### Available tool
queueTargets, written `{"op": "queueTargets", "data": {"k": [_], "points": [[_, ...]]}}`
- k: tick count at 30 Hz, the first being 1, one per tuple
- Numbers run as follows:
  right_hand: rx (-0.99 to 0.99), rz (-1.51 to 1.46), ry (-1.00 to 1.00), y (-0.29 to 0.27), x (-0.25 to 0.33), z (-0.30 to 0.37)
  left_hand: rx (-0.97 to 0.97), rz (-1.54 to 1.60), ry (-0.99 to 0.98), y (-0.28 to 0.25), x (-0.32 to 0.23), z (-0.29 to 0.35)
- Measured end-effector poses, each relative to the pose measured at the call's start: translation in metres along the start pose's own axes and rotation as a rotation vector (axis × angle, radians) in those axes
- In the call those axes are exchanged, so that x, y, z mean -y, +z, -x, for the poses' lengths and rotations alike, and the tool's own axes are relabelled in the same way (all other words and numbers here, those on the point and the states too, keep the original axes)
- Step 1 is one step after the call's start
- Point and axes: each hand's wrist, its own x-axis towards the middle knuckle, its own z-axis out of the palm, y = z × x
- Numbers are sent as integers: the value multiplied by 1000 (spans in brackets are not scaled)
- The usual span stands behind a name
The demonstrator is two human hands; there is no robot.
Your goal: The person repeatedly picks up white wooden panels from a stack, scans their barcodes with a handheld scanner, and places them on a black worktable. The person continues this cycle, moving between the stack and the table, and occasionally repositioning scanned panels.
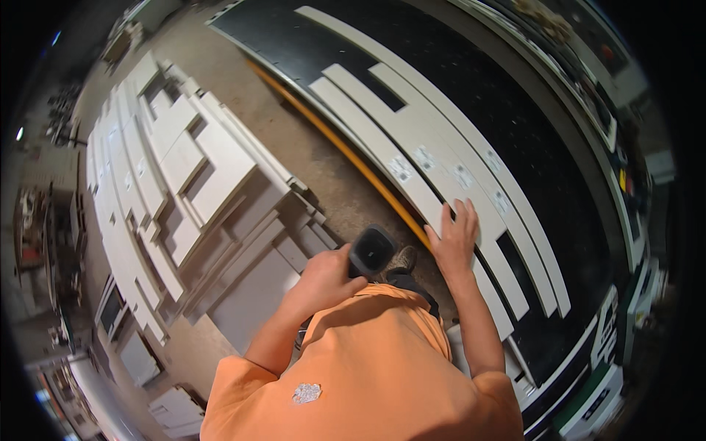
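My left hand (323, 278) is closed around a black handheld scanner (373, 251) with a rounded, squarish head, held in front of my waist. Its grip is hidden in my fingers. On the right, my right hand (457, 234) is open, fingers apart, resting over the near-side white boards at the table's edge. A long narrow white board (375, 149) runs along that edge. Beside it lies a wider white board (434, 162) with cut-out notches, and a curved-looking strip (540, 272) is on its far side. Several printed labels (462, 176) are stuck across the boards.
The boards lie on a black-topped table (272, 33) with an orange side rail (331, 134). At left, white panels (158, 147) are stacked in uneven layers. Brown floor (290, 136) separates stack and table. Another machine or frame (599, 125) borders the table's right side.
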Motion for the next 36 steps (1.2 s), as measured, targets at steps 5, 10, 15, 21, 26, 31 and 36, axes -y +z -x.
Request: {"op": "queueTargets", "data": {"k": [5, 10, 15, 21, 26, 31, 36], "points": [[71, -95, -11, 16, -24, -21, -4, -3, -27, -2, 20, 14], [117, 24, -11, 25, -38, -38, -57, 54, -67, -7, 51, 38], [83, -158, -49, 23, 72, -81, -82, 125, -128, -20, 82, 77], [206, -707, -611, 24, 325, -132, -139, 184, -157, -26, 126, 124], [170, -757, -824, 25, 520, -165, -313, 248, -290, -14, 163, 175], [293, -496, -731, 53, 641, -183, -495, 336, -432, -8, 184, 218], [193, -277, -696, 64, 647, -175, -584, 331, -449, -12, 196, 237]]}}
